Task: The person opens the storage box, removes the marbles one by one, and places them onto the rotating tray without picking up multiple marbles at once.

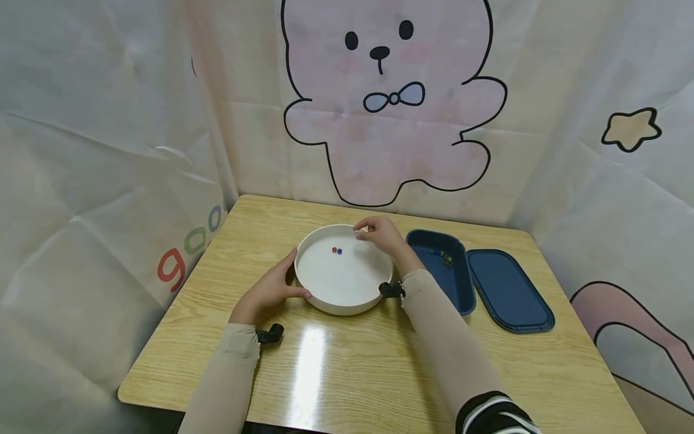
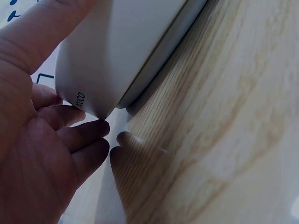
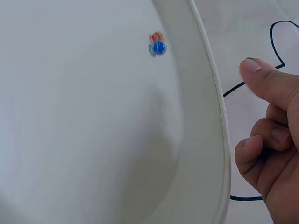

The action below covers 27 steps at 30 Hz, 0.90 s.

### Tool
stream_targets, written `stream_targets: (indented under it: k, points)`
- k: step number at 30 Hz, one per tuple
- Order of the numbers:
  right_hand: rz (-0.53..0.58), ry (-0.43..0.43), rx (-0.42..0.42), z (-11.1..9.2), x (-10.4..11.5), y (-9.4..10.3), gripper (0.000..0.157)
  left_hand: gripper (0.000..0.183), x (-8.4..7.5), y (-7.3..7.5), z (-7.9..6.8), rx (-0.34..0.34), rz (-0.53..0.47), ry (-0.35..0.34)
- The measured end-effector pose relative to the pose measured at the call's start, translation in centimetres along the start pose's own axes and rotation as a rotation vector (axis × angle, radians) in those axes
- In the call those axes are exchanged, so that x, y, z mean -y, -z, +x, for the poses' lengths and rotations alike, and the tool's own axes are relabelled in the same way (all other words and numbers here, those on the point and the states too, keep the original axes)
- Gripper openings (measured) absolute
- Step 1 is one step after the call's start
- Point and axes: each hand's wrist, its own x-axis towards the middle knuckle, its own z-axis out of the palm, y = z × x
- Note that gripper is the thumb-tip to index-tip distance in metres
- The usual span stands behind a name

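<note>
Clasping the left side of a round white dish, the left hand is setting its thumb against the near left part of the wall, while its other fingers are bending along the outside. That grip is grasping the dish itself, which is sitting on the wood-grained table. The right hand is reaching in at the far right rim, its thumb and forefinger pointing left; in the right wrist view other fingers of that hand are curling toward the palm. Whether this grip is pinching something small I cannot tell, the fingertips being partly hidden.

Inside the dish, left of the right hand and toward the far side, an orange-red marble and a blue marble are lying side by side, the orange one on the left in the head view.

Right of the dish, a dark blue box is standing with a cluster of small marbles in its far part. A dark blue lid is lying flat just beside the box, on its right. Beige sleeves are covering both forearms, and beyond the table a pale backdrop is showing a pink cartoon bear with a bow tie.
</note>
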Motion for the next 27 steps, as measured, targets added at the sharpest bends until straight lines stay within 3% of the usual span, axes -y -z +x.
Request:
stream_targets:
  k: [10, 18, 27]
  points:
    - [-0.078, -0.008, 0.046, 1.2, 0.5, -1.6, 0.022, 0.131, 0.1, 0.1, 0.2, 0.007, 0.017, 0.004]
    - [-0.212, 0.000, 0.107, 2.2, 0.2, -3.4, 0.017, 0.132, 0.3, 0.0, 0.1, 0.009, 0.019, 0.023]
    - [-0.201, -0.036, 0.111, 2.4, 0.6, -3.9, 0.022, 0.128, 0.4, 0.0, 0.3, -0.005, 0.026, 0.026]
